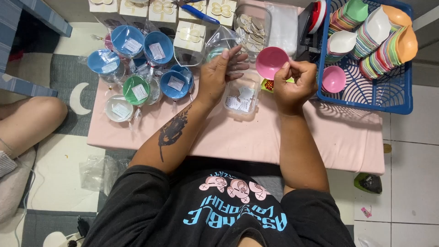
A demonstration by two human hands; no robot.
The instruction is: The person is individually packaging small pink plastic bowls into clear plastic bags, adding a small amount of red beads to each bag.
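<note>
Pinching the rim of a small pink plastic bowl (271, 61), the right hand (295, 84) has its grip clamped on it above the pink bench (256, 137). Just left, the left hand (217, 75) closes its fingers on a clear plastic bag (218, 42). Beyond stand bagged blue bowls (141, 45) and a blue basket (366, 98) of stacked coloured bowls.

Basket (366, 98) right on table (256, 137), wrapped bowls (137, 64) left, hands (256, 80) between
</note>
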